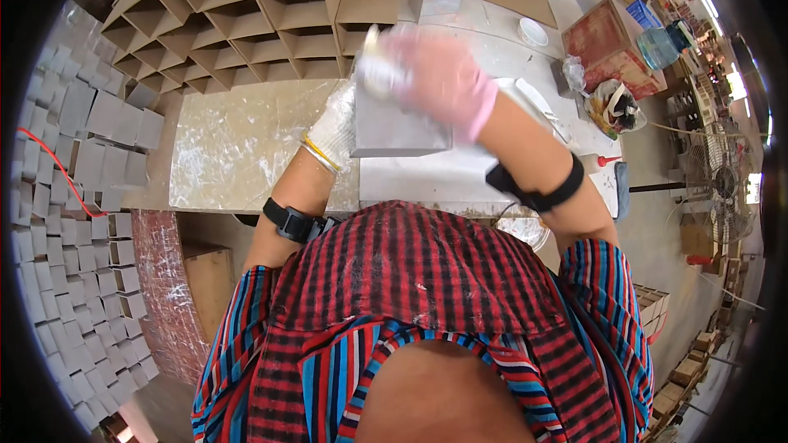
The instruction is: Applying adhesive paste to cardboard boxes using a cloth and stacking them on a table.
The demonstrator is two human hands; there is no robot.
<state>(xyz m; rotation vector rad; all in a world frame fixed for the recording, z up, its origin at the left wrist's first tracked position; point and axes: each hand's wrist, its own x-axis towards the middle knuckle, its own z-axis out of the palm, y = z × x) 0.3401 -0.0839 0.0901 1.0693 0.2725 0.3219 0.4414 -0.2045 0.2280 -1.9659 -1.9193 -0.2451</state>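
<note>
Gray box (402,135), ctr., at the counter (492,171). L hand (339,115) (white knit glove) lay vs. box's L side; fingers hidden, so grip couldn't be told. R hand (447,74) (pink glove), motion-blurred, was over box's top, next to a whitish item (382,74); grip likewise unclear. Any print on white tub (533,31), upper R, was too small to read.

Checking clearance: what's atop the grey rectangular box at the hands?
The pink-gloved right hand and a blurred white shape hide whatever lies on the far part of the box; contact is unclear. Nearer, bare grey shows.
</note>
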